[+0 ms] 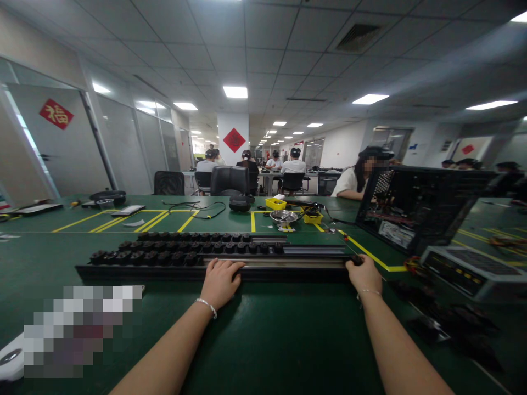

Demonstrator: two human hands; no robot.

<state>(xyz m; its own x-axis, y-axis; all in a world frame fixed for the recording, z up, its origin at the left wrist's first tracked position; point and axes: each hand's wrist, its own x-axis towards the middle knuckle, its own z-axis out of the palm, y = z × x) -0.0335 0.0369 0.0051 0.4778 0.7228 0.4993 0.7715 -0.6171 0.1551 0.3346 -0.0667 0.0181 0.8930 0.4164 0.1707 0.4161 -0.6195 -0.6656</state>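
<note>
Long black rail (280, 275) with a metallic inner channel, laid lengthwise across the centre of the frame on a dark green tabletop (280, 340); nearest of three parallel tracks. Left part of the channel occupied by a row of chunky black blocks (144, 259), right part bare. Just behind, at mid-frame, two similar black rails (315, 249), likewise partly filled from the left. Left hand (220, 278) near the centre, resting over the rail just right of the row, with fingers loosely spread and no visible grip. Right hand (365, 272) at the rail's right end, right of centre, pinching a small dark block (356, 259) between thumb and fingers; exact seating not discernible behind the grip. Step in hand, by judgement: working the pinched block at the rail end. For good practice, steady the rail with light left-hand pressure, square the block to the channel, and press straight along the length; avoid tilting, a likely cause of jamming. Toward the right edge, a grey metal box (457, 270) with slotted top; allow elbow clearance.
</note>
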